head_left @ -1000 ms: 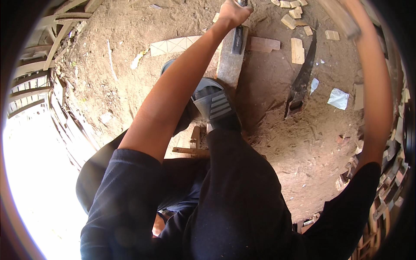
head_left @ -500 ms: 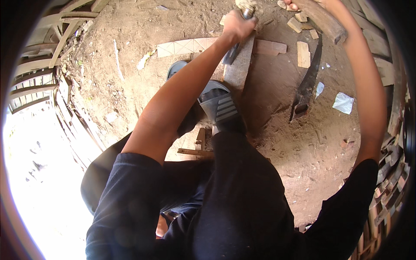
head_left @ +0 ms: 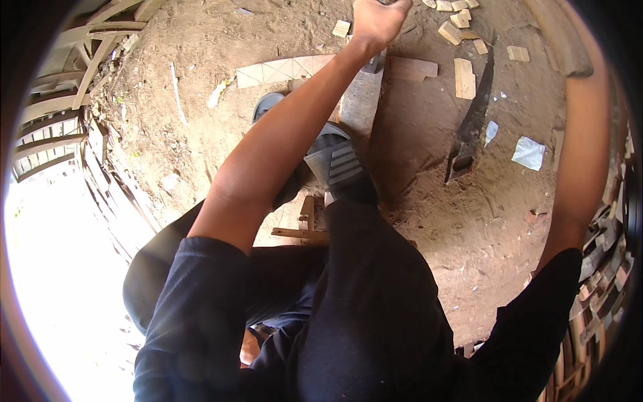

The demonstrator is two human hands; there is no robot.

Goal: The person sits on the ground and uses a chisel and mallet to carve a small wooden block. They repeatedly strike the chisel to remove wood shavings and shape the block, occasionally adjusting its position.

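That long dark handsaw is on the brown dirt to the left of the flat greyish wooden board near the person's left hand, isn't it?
Not left but right: in the head view, the long dark handsaw lies on the brown dirt to the right of the flat greyish wooden board near the person's left hand.

Left fingers around chisel, plank, wooden club, handsaw on dirt
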